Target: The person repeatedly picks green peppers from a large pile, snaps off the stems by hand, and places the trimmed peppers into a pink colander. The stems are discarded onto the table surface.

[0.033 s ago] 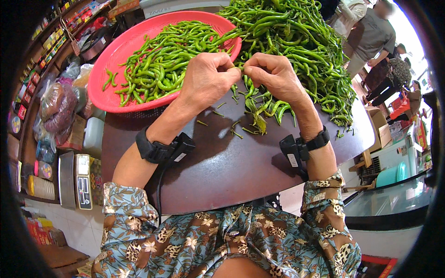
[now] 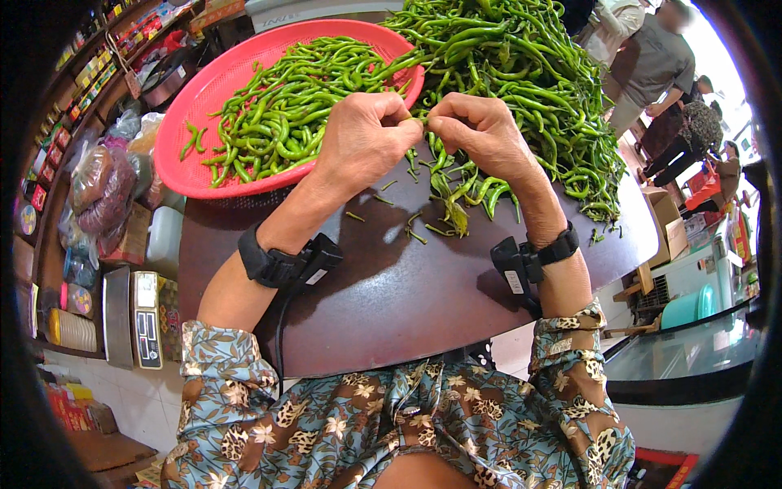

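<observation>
Left hand (image 2: 363, 134): Thumb and fingers pinched tight on a small green piece (image 2: 423, 120); knuckles hid most of it, and whether it was pod or stem could not be told.
Right hand (image 2: 481, 134): Met the left almost tip to tip, pinched at the same piece. Too hard a twist risked splitting a pod, whose juice, if hot, might have stung the bare skin.
Wrists: Each wore a black band (image 2: 259, 259); a dark cable (image 2: 279, 334) hung below the left one and could have snagged on the table (image 2: 358, 318) edge, jerking that hand.
Scraps: Stem bits (image 2: 416, 235) and a wilted leaf (image 2: 458, 218) lay below the hands, near loose green peppers (image 2: 491, 194); a dragged forearm could have mixed them.
Pink basket (image 2: 175, 155): Stood beyond the left forearm, holding a spread of picked-over-looking peppers (image 2: 281, 134). Its rim seemed to jut past the table's left edge, so a bumped elbow might have tipped it.
Pepper heap (image 2: 529, 90): Rose behind the right hand and sloped toward the table's right side; a tug low in the tangle could have sent pods sliding floorward.
Shop floor: A person in a grey shirt (image 2: 660, 61) stood at far right, apparently too distant to jostle anything.
</observation>
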Motion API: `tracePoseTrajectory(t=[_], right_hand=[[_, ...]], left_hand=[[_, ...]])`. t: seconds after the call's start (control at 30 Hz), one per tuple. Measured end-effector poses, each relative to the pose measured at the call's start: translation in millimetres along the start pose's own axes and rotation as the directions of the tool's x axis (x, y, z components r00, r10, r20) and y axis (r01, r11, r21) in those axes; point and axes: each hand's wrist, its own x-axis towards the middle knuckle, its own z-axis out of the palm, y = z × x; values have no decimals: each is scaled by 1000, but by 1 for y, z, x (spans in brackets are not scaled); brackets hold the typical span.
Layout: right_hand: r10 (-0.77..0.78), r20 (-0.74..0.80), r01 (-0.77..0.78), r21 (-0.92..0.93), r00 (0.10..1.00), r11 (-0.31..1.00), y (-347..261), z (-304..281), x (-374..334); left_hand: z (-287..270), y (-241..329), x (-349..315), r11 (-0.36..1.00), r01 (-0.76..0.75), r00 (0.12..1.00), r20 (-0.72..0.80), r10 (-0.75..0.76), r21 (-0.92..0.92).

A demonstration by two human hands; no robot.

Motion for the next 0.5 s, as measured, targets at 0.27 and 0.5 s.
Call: tracePoseTrajectory(t=[0.27, 0.5], right_hand=[[1, -24, -2, -43, 1000, 999, -2, 2, 0], [-33, -55, 29, -61, 998, 998, -2, 4, -1]], left_hand=[[0, 1, 0, 1000, 9, 1000, -23, -9, 2], [-1, 4, -1, 1000, 4, 1000, -28, -3, 28]])
